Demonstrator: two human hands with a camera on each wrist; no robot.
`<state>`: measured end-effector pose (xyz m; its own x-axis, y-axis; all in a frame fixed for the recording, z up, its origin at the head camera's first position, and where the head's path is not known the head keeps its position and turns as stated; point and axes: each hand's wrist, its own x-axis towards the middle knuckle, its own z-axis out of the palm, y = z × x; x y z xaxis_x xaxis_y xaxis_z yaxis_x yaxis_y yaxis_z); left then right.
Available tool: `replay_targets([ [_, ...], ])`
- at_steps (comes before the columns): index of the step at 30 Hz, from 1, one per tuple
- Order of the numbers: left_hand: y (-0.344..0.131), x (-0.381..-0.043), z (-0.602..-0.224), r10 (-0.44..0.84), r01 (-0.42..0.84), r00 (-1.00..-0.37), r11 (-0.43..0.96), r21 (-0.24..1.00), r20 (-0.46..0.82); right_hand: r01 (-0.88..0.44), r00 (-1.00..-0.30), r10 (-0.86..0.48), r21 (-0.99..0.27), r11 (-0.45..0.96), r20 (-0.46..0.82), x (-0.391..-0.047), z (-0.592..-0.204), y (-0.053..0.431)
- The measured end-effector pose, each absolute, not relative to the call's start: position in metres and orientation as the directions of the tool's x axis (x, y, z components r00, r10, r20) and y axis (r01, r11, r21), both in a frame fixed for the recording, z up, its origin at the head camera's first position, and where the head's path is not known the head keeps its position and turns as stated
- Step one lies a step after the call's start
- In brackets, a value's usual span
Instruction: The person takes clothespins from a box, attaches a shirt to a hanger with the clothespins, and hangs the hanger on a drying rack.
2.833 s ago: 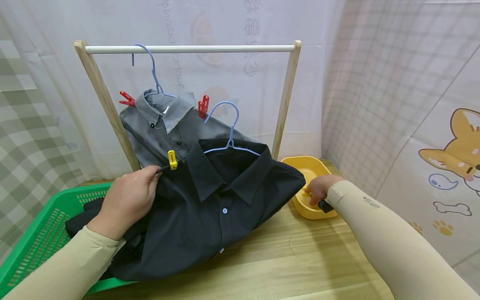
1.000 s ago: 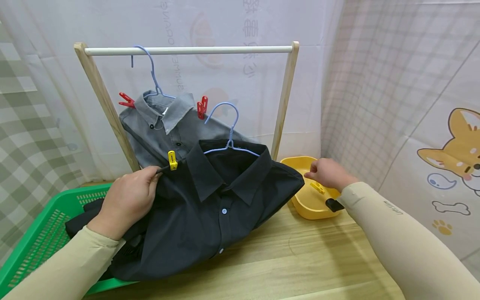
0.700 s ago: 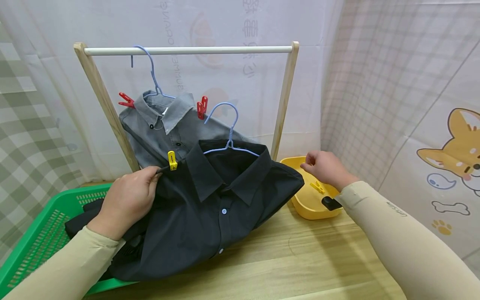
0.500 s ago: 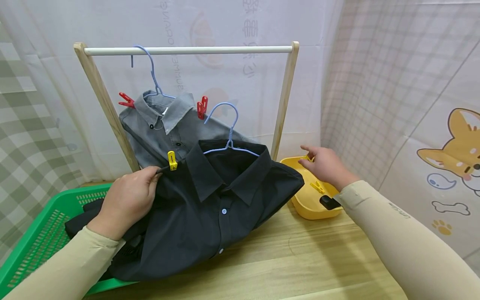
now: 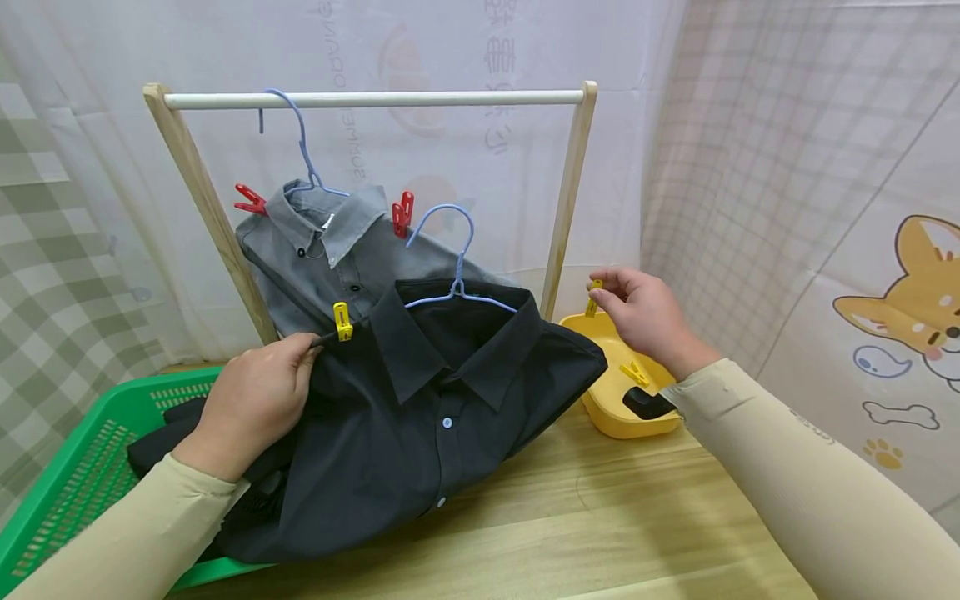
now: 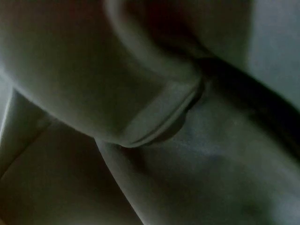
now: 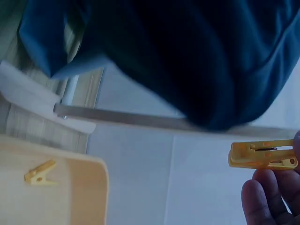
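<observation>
My left hand [image 5: 255, 400] grips the shoulder edge of a black shirt [image 5: 405, 417], close to a yellow clothespin [image 5: 343, 322] clipped there. A blue hanger [image 5: 459, 279] sits inside that shirt's collar, its hook free in the air. Above the yellow tray [image 5: 660, 421], my right hand [image 5: 648, 317] pinches another yellow clothespin [image 5: 594, 298] between thumb and fingers. In the right wrist view this held clothespin [image 7: 262, 154] points toward the shirt [image 7: 187, 56]. One more yellow clothespin [image 5: 634, 373] lies in the tray. Dark, blurred cloth [image 6: 93, 84] fills the left wrist view.
Behind, a grey shirt [image 5: 322, 242] with two red clothespins [image 5: 402, 215] hangs by a blue hanger [image 5: 303, 150] from the rack's white bar [image 5: 375, 100]. A green basket [image 5: 97, 442] holding dark cloth stands at left. Wooden tabletop [image 5: 540, 533] shows in front.
My right hand has come up out of the yellow tray with a clothespin and moved slightly left, turning the clothespin upright. The left hand keeps its grip on the black shirt.
</observation>
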<state>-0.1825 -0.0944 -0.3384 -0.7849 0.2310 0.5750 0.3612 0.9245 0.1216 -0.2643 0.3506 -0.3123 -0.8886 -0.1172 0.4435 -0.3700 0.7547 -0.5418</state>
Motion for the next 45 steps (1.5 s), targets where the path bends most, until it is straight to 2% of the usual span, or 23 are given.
replay_targets([
  [11, -0.094, -0.183, -0.338, 0.232, 0.362, -0.787, 0.924, 0.123, 0.571, -0.427, -0.852, -0.112, -0.555, 0.714, 0.512, -0.247, -0.3, 0.33],
  [18, -0.094, -0.182, -0.338, 0.232, 0.361, -0.79, 0.924, 0.126, 0.567, -0.515, -0.816, -0.098, -0.64, 0.571, 0.57, -0.241, -0.295, 0.324],
  [30, -0.094, -0.183, -0.338, 0.24, 0.368, -0.781, 0.923, 0.115, 0.577, -0.544, -0.837, -0.183, -0.746, 0.385, 0.516, -0.226, -0.289, 0.311],
  [45, -0.096, -0.183, -0.34, 0.239, 0.382, -0.756, 0.917, 0.115, 0.609, -0.574, -0.817, -0.215, -0.719, 0.392, 0.536, -0.225, -0.297, 0.304],
])
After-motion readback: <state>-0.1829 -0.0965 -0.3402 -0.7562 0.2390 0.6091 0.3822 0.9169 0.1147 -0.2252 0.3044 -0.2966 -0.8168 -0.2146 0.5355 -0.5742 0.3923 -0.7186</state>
